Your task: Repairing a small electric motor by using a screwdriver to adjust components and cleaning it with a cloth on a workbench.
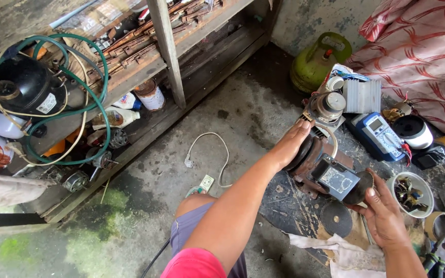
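Note:
A rusty electric motor with a black terminal box (329, 176) lies on a dark mat on the concrete floor. My left hand (290, 143) rests flat on the motor's far, round end, fingers together. My right hand (382, 215) grips the near end cap of the motor, thumb on its edge. A dark round disc (336, 218) lies on the mat just below the motor.
A blue multimeter (378, 135), a small grey motor part (328, 106), a green gas cylinder (317, 63), and a white bowl of small parts (411, 192) surround the motor. A white power strip with cord (206, 182) lies left. Wooden shelves (167, 56) hold a black compressor (26, 87) and hoses.

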